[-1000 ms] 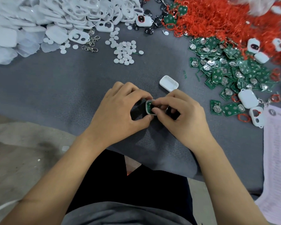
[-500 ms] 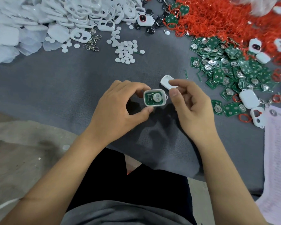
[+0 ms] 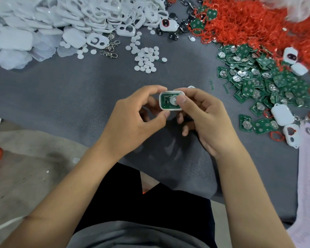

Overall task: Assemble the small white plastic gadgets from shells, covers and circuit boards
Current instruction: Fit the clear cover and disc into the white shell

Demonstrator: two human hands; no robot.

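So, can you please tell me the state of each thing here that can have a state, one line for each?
left hand: pinches the shell between thumb and fingers.
right hand: thumb presses on the circuit board.
shell: open, no cover on, held above the grey mat.
circuit board: seated inside the shell, face up.
white cover: lying on the mat behind the right hand, mostly hidden.

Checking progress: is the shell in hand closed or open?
Open: the shell shows its green circuit board uncovered, gripped by both hands.
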